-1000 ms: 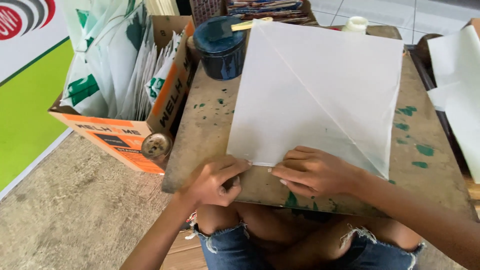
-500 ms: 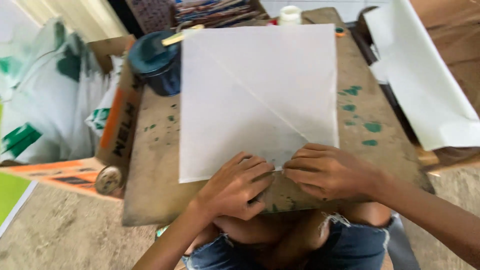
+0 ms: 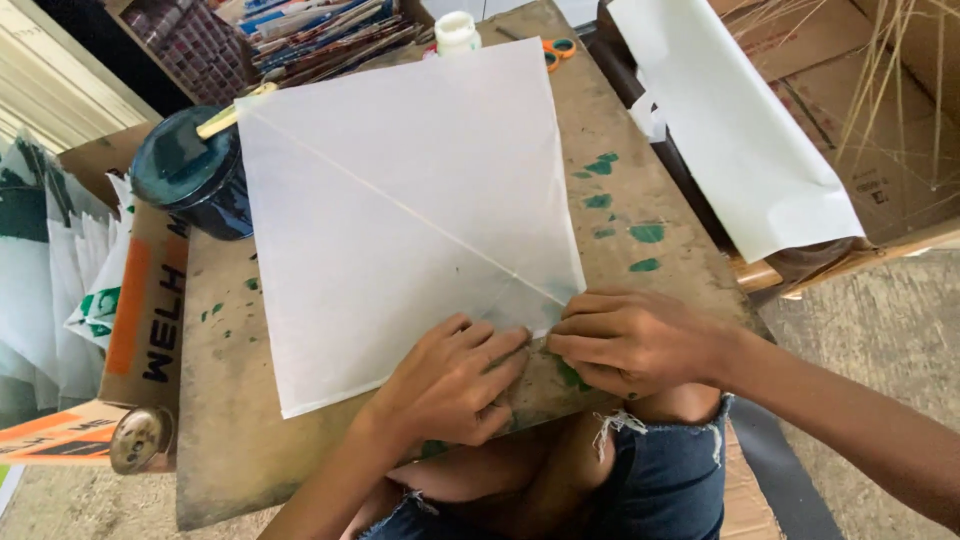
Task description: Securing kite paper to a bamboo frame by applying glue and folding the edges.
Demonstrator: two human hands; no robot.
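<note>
Both my hands sit at the near corner of the white paper sheet (image 3: 400, 220), which lies flat on the paint-stained wooden board (image 3: 640, 190) across my knees. My left hand (image 3: 455, 380) presses down on the near edge, fingers loosely curled. My right hand (image 3: 630, 340) pinches the corner just beside it, fingers narrow. A thin stick (image 3: 390, 200) runs diagonally under the sheet. Dark blue tin (image 3: 190, 180) at its far-left corner.
</note>
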